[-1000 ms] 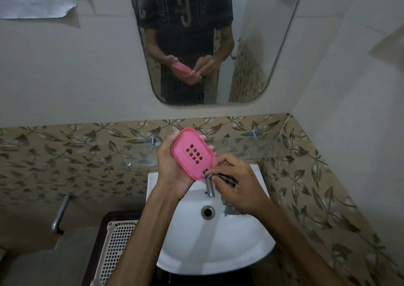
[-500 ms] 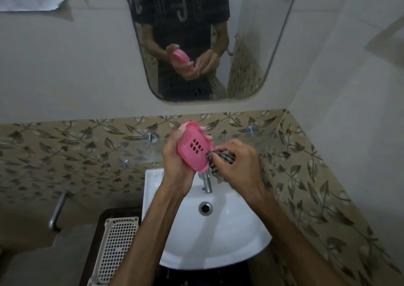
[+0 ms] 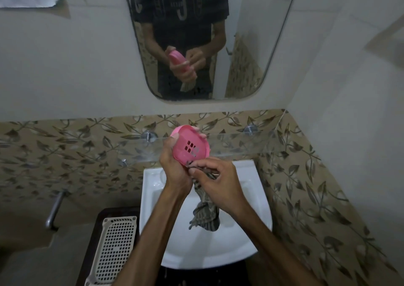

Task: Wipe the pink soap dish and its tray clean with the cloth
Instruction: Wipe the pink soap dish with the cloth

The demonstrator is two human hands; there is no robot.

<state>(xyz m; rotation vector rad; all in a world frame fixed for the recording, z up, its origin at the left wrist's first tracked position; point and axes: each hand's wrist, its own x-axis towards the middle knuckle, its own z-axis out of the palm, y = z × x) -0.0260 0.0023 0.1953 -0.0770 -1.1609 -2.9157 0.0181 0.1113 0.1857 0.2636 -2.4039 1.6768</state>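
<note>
My left hand (image 3: pixel 173 165) grips a pink oval soap dish (image 3: pixel 189 144) and holds it tilted up over the basin. Its face with a block of small square holes points toward me. My right hand (image 3: pixel 215 182) pinches a grey striped cloth (image 3: pixel 204 213) against the dish's lower edge. The rest of the cloth hangs down over the basin. I cannot tell whether the dish and its tray are together or apart.
A white wash basin (image 3: pixel 260 200) sits below my hands. A glass shelf (image 3: pixel 236 142) runs along the leaf-patterned tiles behind the dish. A white perforated basket (image 3: pixel 115 244) stands left of the basin. A mirror (image 3: pixel 251 45) above reflects a person's torso and hands.
The dish has turned more upright in my left hand. My right hand has slid the cloth from the dish's right side to its lower edge, and more cloth now hangs free.
</note>
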